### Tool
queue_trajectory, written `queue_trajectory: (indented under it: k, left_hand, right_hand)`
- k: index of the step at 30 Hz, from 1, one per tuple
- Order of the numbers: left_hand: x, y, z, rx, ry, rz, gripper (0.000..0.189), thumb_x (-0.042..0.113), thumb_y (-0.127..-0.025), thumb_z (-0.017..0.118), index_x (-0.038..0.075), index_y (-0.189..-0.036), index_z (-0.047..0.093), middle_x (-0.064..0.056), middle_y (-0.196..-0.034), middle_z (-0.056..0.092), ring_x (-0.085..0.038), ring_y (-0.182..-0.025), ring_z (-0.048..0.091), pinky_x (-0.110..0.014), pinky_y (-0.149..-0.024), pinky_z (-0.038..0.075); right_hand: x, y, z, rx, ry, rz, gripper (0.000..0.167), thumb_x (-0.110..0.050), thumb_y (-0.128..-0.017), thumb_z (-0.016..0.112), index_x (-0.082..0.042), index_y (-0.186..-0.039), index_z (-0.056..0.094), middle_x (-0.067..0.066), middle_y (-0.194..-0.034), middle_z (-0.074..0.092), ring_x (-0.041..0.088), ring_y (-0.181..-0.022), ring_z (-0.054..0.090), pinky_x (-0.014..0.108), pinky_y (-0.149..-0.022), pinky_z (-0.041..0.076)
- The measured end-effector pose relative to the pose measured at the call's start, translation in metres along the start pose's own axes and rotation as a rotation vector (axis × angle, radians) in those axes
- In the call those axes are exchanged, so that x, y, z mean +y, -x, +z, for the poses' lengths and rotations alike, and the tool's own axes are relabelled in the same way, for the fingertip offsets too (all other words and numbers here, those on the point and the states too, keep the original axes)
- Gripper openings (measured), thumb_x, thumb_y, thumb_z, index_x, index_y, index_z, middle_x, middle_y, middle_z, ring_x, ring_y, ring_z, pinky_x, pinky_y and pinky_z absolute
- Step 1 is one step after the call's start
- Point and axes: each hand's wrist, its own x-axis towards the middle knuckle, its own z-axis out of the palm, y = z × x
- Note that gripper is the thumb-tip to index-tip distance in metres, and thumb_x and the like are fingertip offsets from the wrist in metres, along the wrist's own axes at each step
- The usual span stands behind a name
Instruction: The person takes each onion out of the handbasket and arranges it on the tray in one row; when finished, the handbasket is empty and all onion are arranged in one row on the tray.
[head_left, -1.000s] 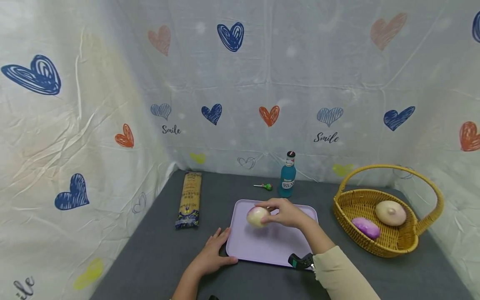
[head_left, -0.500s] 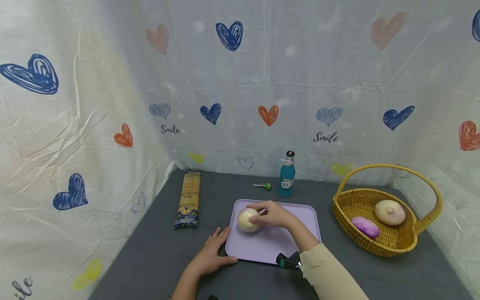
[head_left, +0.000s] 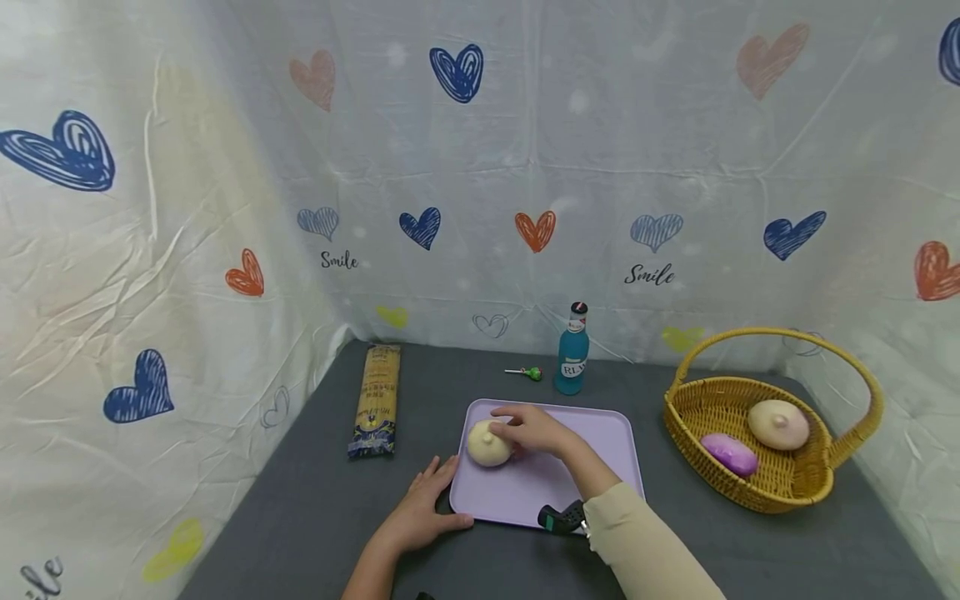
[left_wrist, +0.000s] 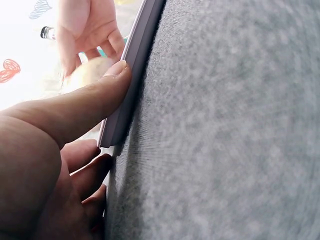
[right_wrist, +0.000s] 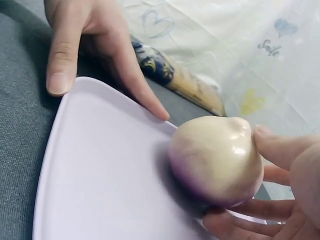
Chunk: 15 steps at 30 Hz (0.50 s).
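My right hand [head_left: 534, 429] holds a cream turnip [head_left: 486, 446] with a purple flush at the left part of a lilac tray [head_left: 525, 496]. In the right wrist view, the thumb lies near the knob of the turnip [right_wrist: 215, 160], with fingers curled under its other side. Whether the turnip's underside touches the tray is unclear. My left hand [head_left: 420, 512] rests at the tray's near left corner, fingers fairly straight. Its thumb lies along the front edge and its other fingers along the left side, as the left wrist view of this hand [left_wrist: 60, 135] partly shows.
A wicker basket [head_left: 693, 454] at the right holds another turnip [head_left: 778, 425] and a shiny purple oblong item [head_left: 729, 454]. Behind the tray stand a blue bottle [head_left: 572, 358] and, lying flat, a green lollipop [head_left: 532, 373]. A spaghetti pack [head_left: 375, 400] lies at the left.
My right hand has carried the turnip left and lower over the tray, turning its knob into view. The left hand keeps its place at the tray's corner.
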Motion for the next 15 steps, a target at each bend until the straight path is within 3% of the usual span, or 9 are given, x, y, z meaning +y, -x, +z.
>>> queue_trajectory:
  k: [15]
  left_hand:
    - [-0.0031,-0.0005,0.0016,0.004,0.002,0.003,0.100,0.048,-0.081,0.081,0.011,-0.160,0.031,-0.012,-0.165,0.029,-0.043,-0.155,0.010,-0.070,-0.119,0.008]
  right_hand:
    - [-0.0055,0.0006,0.0026,0.031,0.039,0.008,0.049,-0.038,-0.102,0.060,-0.011,-0.143,0.058,0.022,-0.126,0.065,0.021,-0.076,0.070,0.032,-0.065,0.058]
